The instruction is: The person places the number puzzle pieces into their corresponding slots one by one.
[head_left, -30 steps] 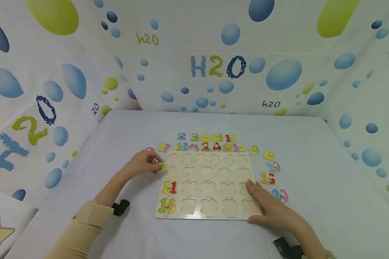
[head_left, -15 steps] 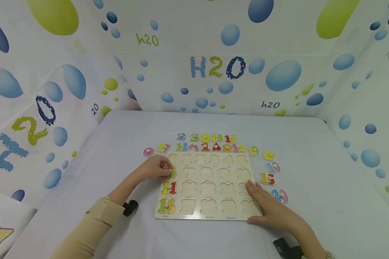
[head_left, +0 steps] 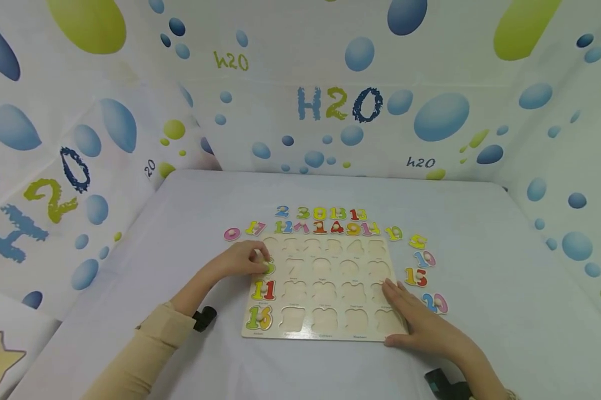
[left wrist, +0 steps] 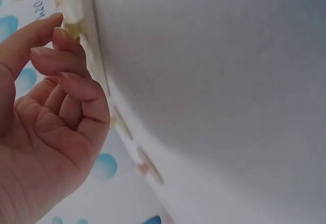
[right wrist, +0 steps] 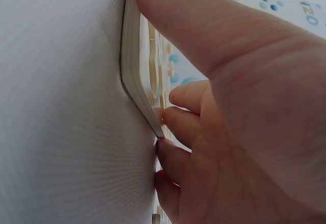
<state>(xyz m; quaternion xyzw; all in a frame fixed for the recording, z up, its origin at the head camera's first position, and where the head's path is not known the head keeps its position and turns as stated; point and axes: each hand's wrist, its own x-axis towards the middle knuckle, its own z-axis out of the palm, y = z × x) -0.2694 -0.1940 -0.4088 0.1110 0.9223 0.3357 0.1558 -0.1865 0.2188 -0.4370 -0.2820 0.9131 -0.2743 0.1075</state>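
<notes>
A wooden number puzzle board (head_left: 307, 329) lies on the white-covered table. At its left column my left hand (head_left: 237, 259) pinches a green number puzzle piece (head_left: 269, 269), which lies at the recess in the second row and is partly covered by the fingertips. In the left wrist view the thumb and fingers of the left hand (left wrist: 61, 102) are curled close by the green piece (left wrist: 75, 29). My right hand (head_left: 420, 322) rests on the right edge of the board with straight fingers; the right wrist view shows its thumb (right wrist: 178, 15) over the board's edge.
Pieces 11 (head_left: 263, 290) and 16 (head_left: 259, 318) sit in the left column. Several number pieces, such as a blue 2 (head_left: 282, 211) and a pink 0 (head_left: 232, 234), lie beyond the board. More, such as a 15 (head_left: 416, 277) and a 20 (head_left: 435, 303), lie to its right.
My left hand has brought the green number piece rightward from beside the board onto its left column. Over the last half second it has hardly moved. My right hand has stayed on the board.
</notes>
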